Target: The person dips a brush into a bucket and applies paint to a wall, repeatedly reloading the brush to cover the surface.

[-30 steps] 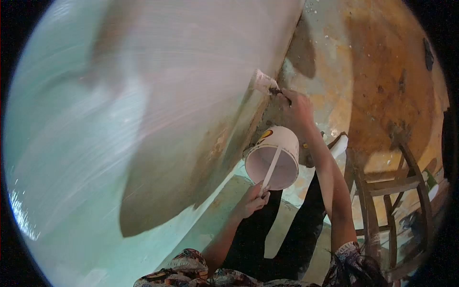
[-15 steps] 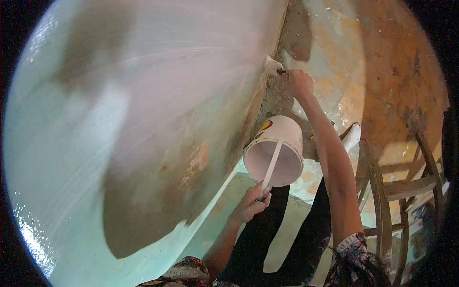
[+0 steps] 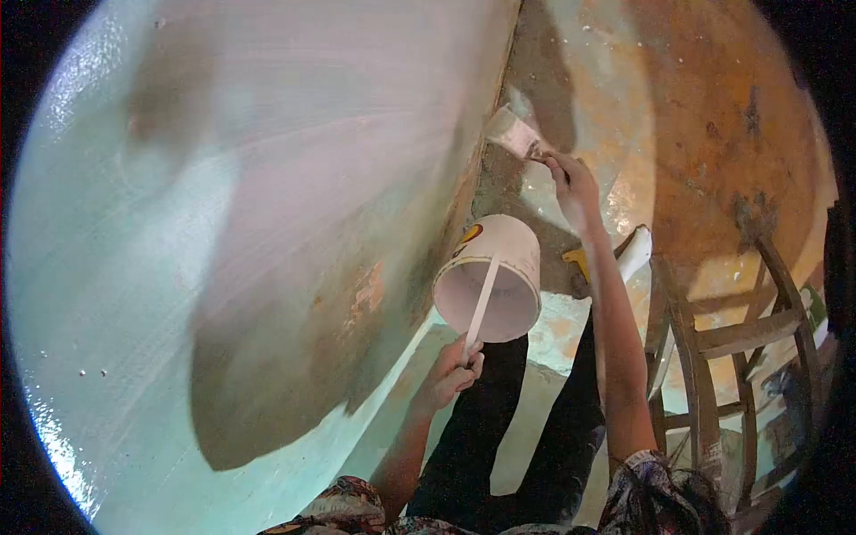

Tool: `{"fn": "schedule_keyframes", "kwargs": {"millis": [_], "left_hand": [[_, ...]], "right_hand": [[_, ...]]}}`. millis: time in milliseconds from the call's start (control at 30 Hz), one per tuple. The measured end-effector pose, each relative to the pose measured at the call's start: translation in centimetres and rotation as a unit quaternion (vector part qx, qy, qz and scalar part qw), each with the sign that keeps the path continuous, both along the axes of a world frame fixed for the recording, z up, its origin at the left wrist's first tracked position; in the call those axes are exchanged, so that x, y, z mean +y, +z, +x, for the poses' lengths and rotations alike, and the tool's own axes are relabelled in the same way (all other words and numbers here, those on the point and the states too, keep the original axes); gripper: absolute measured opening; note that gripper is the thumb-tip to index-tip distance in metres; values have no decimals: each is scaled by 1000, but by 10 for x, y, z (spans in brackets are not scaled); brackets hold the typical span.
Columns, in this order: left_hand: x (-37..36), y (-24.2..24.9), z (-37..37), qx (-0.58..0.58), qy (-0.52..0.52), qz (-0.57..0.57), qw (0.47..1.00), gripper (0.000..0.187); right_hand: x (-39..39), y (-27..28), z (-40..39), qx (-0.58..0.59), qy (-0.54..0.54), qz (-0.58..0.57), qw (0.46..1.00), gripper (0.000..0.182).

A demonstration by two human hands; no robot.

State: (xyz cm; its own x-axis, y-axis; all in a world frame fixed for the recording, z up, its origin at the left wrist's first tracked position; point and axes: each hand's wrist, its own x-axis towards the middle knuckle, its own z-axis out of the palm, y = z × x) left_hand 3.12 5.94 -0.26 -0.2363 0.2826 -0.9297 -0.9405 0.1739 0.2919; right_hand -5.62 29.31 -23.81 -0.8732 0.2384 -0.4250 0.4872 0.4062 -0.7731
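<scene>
My left hand [image 3: 453, 373] is closed around the white strap handle [image 3: 482, 303] of a white bucket [image 3: 515, 239]. The bucket hangs tilted with its mouth toward me, and its inside looks pale; any paint at the bottom is hard to make out. In my right hand [image 3: 575, 185] is a paintbrush [image 3: 514, 134], gripped by its handle. Its wide bristles are coated whitish and sit close to the bottom edge of the wall [image 3: 357, 169], seemingly a little apart from it. The wall is pale green with whitish streaks.
A worn wooden ladder-like frame [image 3: 747, 333] stands at the right. Near my right forearm are a yellow object [image 3: 578, 260] and a white object [image 3: 635, 254], both partly hidden. The stained floor [image 3: 704, 134] runs along the wall. My shadow covers part of the wall.
The brush has come off the wall's edge and turned so its bristles show more fully. My right hand has moved slightly down. The whole view has shifted, with the bucket now further left.
</scene>
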Motion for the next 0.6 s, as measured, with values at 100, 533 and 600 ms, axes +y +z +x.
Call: {"fn": "schedule_keyframes", "kwargs": {"millis": [100, 533, 600], "left_hand": [[-4, 0, -2, 3, -10, 20, 1000, 46], [4, 29, -21, -3, -6, 56, 998, 32], [10, 45, -21, 7, -17, 48, 999, 30]], "right_hand": [[14, 0, -10, 86, 26, -48, 995, 24], [-11, 216, -71, 128, 72, -299, 943, 24], [-22, 275, -73, 158, 110, -331, 924, 22]]}}
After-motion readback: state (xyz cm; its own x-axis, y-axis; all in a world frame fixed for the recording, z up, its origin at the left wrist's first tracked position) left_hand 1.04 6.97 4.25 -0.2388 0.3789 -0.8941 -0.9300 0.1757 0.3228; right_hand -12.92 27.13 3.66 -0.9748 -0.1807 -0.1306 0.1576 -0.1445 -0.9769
